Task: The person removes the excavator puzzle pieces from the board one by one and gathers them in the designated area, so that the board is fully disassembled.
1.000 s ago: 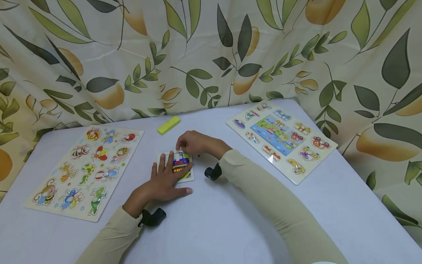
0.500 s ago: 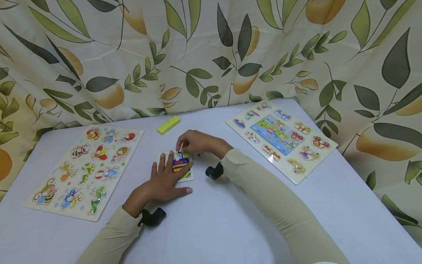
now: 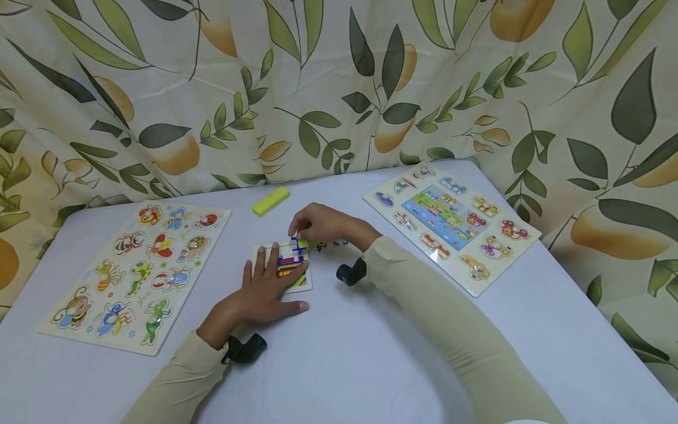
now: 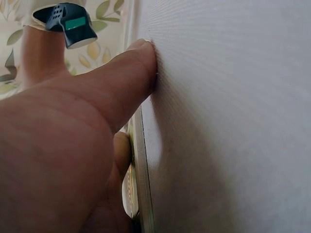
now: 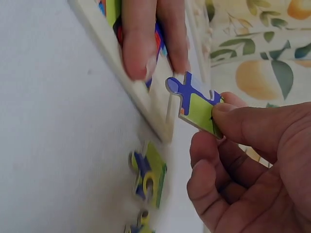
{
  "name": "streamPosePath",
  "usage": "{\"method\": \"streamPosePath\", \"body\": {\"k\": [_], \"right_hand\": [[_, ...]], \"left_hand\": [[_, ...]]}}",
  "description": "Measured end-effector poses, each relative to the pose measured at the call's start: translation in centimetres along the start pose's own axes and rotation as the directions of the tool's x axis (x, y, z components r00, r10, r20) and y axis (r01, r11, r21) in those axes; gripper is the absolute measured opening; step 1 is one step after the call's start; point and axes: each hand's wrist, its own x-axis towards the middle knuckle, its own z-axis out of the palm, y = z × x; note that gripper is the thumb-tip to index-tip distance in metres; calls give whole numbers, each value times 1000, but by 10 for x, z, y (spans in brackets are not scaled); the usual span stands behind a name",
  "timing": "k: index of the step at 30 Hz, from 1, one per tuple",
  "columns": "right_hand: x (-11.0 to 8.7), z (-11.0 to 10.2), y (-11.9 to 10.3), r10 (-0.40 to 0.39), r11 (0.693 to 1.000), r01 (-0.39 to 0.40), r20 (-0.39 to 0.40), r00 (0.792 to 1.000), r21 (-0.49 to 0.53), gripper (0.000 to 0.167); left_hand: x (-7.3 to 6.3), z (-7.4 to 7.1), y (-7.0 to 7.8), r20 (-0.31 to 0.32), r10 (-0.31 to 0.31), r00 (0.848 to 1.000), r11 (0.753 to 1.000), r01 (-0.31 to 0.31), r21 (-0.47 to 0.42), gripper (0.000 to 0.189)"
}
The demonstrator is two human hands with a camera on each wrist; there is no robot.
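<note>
My left hand (image 3: 267, 288) lies flat with fingers spread on a small jigsaw puzzle in a pale tray (image 3: 301, 288), and its thumb rests on the tablecloth beside it. Between the thumb and index finger of my right hand (image 3: 325, 225) is a blue and green jigsaw piece (image 5: 197, 104). In the right wrist view that piece is tilted just above the tray's corner, apart from the assembled part. Part of a vehicle picture shows between my left fingers; the rest is hidden under them. Loose jigsaw pieces (image 5: 149, 179) lie on the cloth beside the tray.
An insect puzzle board (image 3: 132, 277) lies at the left, and a vehicle puzzle board (image 3: 461, 277) at the right. A yellow-green block (image 3: 271, 201) sits behind the small tray. A leaf-patterned curtain (image 3: 328, 76) hangs along the table's back edge.
My right hand has moved slightly up and right, and the jigsaw piece it pinches now shows its printed face. Loose pieces beneath the right wrist have come into view. The left hand stays put.
</note>
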Motion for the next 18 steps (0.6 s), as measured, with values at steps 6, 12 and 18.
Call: {"method": "streamPosePath", "body": {"k": [6,12,18], "right_hand": [[-6,-9,12,34,999,-34,-17,999,-3,20],[-16,-20,22,61,998,-60,-27,998,22,20],[-29,-31,32,118,992,-118,-4,993,37,19]], "left_hand": [[1,0,0,2,-5,1000,1000,5,11,82],[0,-1,2,2,-9,1000,1000,9,12,82],[-2,-2,2,3,-12,1000,1000,12,12,82]]}}
